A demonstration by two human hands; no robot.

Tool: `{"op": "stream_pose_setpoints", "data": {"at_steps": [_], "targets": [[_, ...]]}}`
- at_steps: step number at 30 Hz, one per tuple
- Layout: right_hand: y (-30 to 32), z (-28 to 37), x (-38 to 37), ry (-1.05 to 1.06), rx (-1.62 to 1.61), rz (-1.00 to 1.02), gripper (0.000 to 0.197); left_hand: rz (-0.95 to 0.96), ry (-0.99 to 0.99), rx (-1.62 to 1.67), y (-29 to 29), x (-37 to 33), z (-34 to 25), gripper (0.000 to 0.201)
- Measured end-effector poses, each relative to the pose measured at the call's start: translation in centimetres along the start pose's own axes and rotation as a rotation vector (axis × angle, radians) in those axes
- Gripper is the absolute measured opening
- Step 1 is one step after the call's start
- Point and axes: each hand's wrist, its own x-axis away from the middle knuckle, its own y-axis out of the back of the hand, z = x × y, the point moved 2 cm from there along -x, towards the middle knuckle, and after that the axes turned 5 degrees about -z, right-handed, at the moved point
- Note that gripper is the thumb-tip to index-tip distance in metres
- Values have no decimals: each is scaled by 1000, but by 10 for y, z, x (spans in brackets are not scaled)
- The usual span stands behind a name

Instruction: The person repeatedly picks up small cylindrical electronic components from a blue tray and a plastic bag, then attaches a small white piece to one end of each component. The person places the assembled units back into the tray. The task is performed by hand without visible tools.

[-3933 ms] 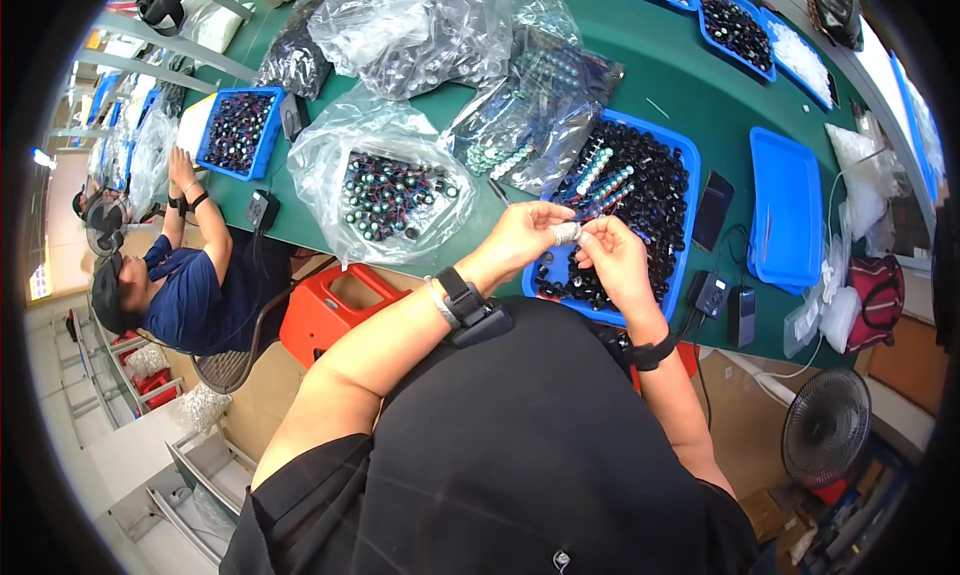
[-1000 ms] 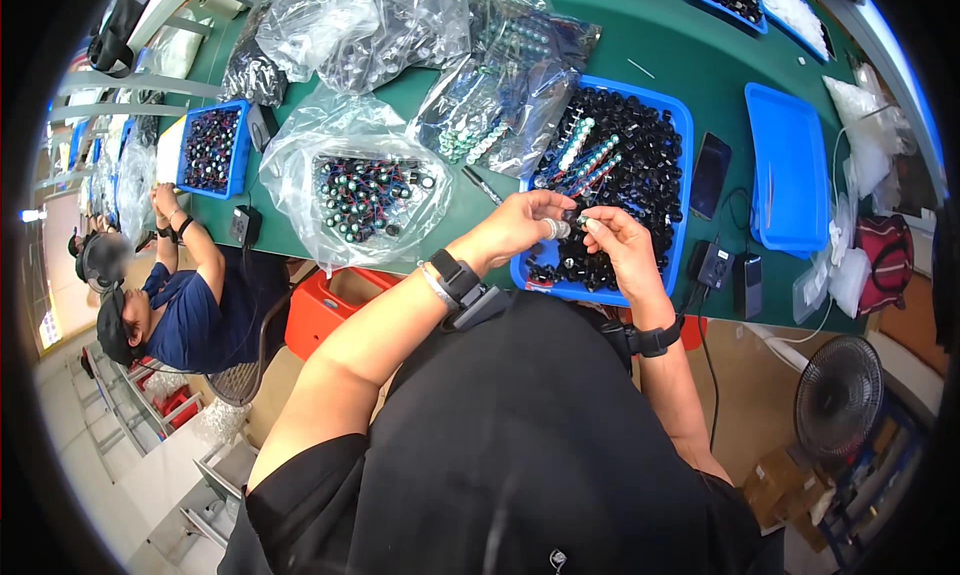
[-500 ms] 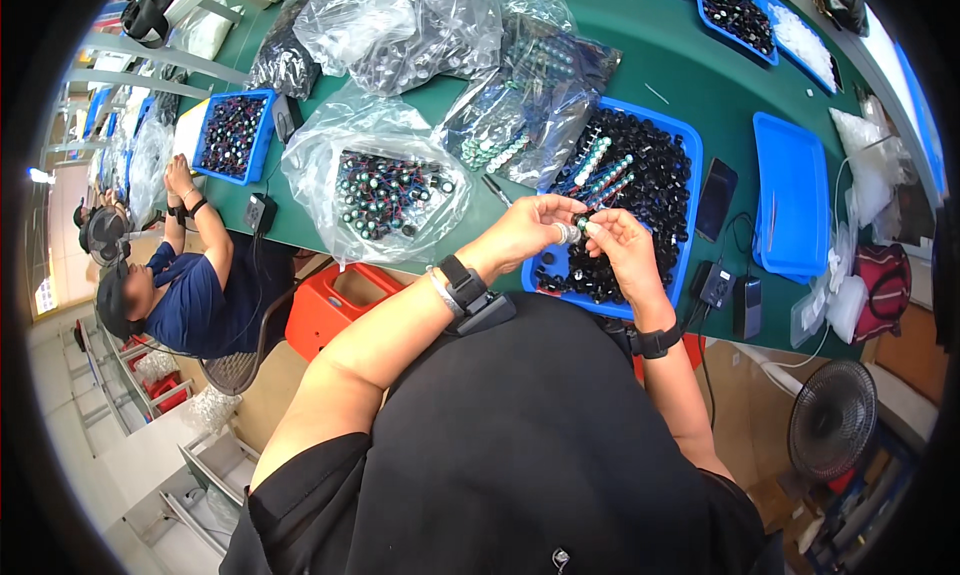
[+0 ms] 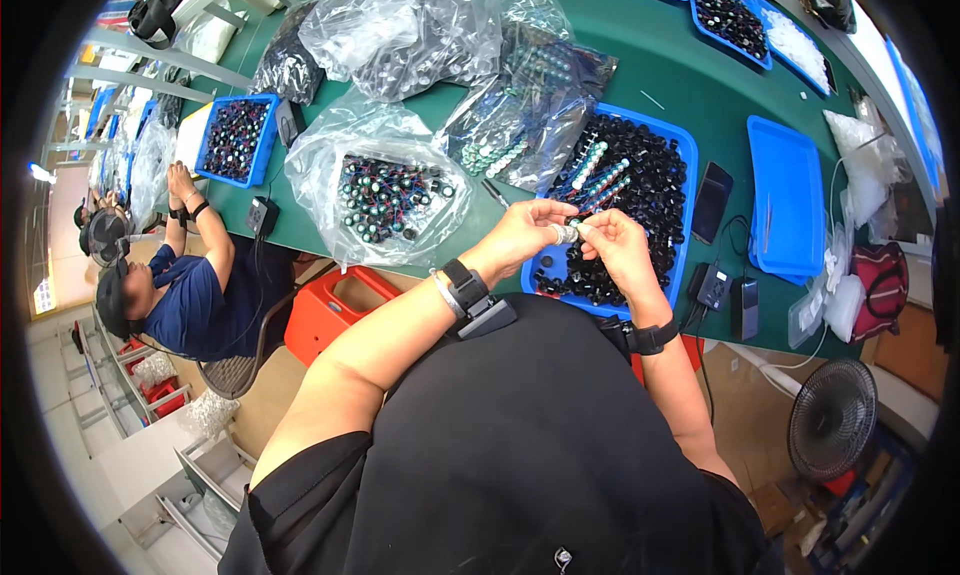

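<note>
My left hand (image 4: 522, 237) is pinched around a small black round part (image 4: 573, 221). My right hand (image 4: 618, 249) meets it there, thumb and fingertips closed at the same part; fine detail between the fingers is too small to make out. Both hands are over the near side of a blue tray (image 4: 690, 167) full of loose black round parts (image 4: 645, 160). Strips of small round pieces (image 4: 591, 163) with thin coloured wires lie on that heap, just beyond my fingers.
Left of the tray lies an open clear bag (image 4: 318, 165) of wired round parts. More filled bags (image 4: 400, 35) are farther back. A phone (image 4: 711, 203), empty stacked blue trays (image 4: 787, 195) and a fan (image 4: 832, 420) stand right. A co-worker (image 4: 210, 285) sits at left.
My right fingertips have shifted slightly left and closer to my left fingers, covering more of the small part. The view has moved very slightly; the rest is the same.
</note>
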Motion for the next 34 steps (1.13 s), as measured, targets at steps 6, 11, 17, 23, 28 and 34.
{"op": "stream_pose_setpoints", "data": {"at_steps": [6,11,17,23,28,34], "targets": [[2,5,-4,-33,23,50,11,28,-15,55,4,-2,9,35],[4,8,-11,-36,-46,105,10,32,-61,126,9,-4,9,38],[-8,6,-10,-2,53,36,7,-40,-45,211,7,-1,3,33],[-18,-2,-8,-12,-7,97,11,-140,-64,-109,9,-5,5,26],[-22,8,-6,-87,-35,34,11,-233,-351,-591,3,1,-2,21],[-31,20,-1,-11,-9,-52,9,-362,-623,-916,-3,18,-21,32]]}}
